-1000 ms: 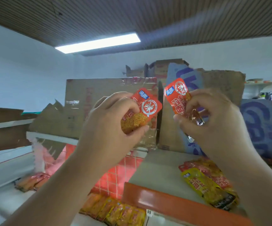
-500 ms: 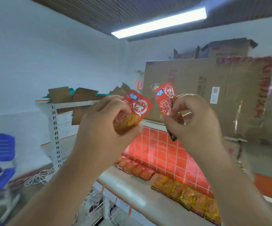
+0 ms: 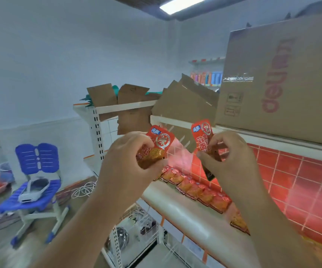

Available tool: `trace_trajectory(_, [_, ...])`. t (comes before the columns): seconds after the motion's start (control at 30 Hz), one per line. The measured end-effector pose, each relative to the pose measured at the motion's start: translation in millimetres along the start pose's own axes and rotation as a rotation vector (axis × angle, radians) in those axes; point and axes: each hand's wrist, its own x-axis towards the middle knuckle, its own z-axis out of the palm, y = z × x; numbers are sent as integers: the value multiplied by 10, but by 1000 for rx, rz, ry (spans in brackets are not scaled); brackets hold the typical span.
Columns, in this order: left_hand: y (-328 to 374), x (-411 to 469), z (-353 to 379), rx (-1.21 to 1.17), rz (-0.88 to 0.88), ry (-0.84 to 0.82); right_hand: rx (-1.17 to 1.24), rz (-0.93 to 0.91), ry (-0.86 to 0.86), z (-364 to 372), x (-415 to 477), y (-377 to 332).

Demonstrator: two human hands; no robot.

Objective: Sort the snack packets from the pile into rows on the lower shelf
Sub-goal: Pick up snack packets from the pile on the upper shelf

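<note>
Over the lower shelf: both hands are held up side by side, apart from each other; each holds one red snack packet.
Left hand [image 3: 125,161]: fingers curled round the lower half of the left packet [image 3: 161,141]; thumb under it, fingertips over its front; the red top with a round white emblem sticks up past the fingers, tilted to the right.
Right hand [image 3: 231,157]: fingers and thumb pinch the right packet [image 3: 202,136] about its middle; the red top stands above the fingers; the dark lower end hangs below the thumb.
Packets to each other: near, not touching; a clear gap between them.
Lower shelf [image 3: 168,200]: pale glossy surface below and behind the hands; red tiled panel [image 3: 301,180] at its back.
Row of packets [image 3: 198,190]: orange-red, lying flat and edge to edge along the tiles; one end hidden behind the left hand, the other behind the right forearm.
Upper shelf: a big cardboard box [image 3: 282,74] stands on it, above the right hand.
Floor at left: a blue chair [image 3: 36,171] with a white object on its seat; a loose coil of white cable [image 3: 82,190] beside the shelf post.
</note>
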Motion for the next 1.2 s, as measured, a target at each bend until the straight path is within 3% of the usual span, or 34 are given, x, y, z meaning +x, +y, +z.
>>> trace_trajectory(0.47, [-1492,1141,1915,-34,-97,-260,19,250,-142,1644,817,1684])
trace_trajectory(0.77, [-2400,982,3045,-114,-325,-454,-93,543,-258,2332,669,2503])
trace_trajectory(1.2, [-3411,623,4370,19,-63,-635,-558,1003,-366,3234,353,3088])
